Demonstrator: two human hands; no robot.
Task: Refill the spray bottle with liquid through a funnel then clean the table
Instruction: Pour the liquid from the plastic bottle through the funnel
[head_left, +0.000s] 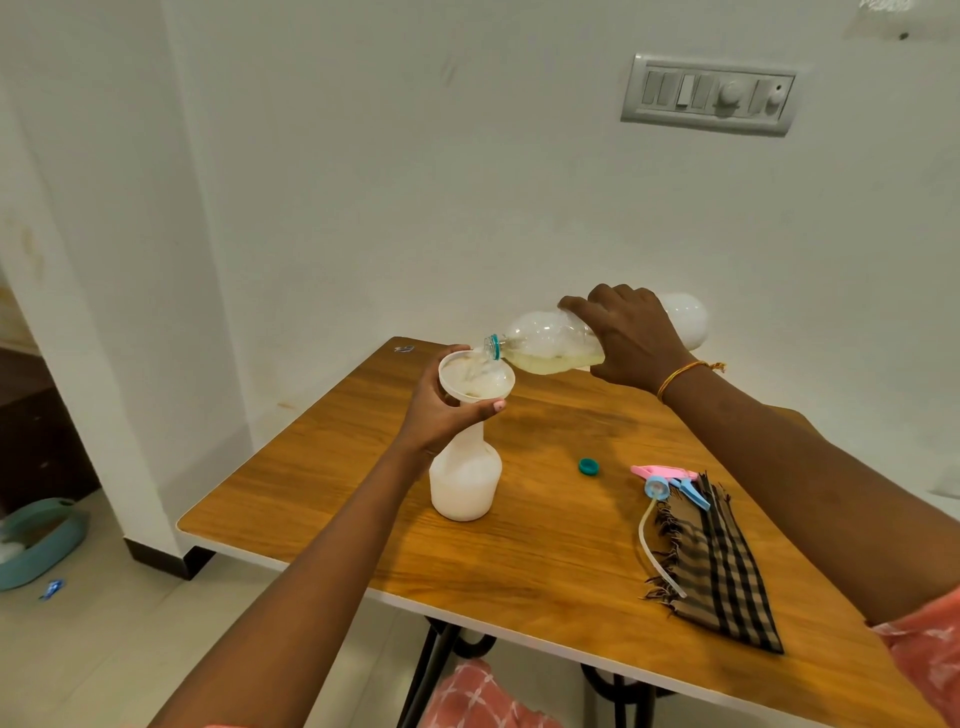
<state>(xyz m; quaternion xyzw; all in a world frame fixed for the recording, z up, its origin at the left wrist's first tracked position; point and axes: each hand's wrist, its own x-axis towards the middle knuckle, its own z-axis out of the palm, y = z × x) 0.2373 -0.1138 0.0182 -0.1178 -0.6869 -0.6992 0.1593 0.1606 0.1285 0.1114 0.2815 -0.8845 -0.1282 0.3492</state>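
The left hand (441, 410) curls around a white funnel (475, 376) seated in the white spray bottle (465, 480), which stands on the table (545, 561) just below it. The right hand (631, 338) grips a tipped clear bottle (550, 345), its mouth over the funnel. Below that hand lie a cap (587, 466), the sprayer head (670, 480) and a checked cloth (722, 571).

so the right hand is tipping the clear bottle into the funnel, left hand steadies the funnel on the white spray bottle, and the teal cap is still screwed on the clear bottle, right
Not quite: the teal cap is off, lying on the table beside the pink spray head. The head view shows it. The rest holds: the right hand tips the clear bottle into the funnel, and the left hand steadies the funnel on the white spray bottle.
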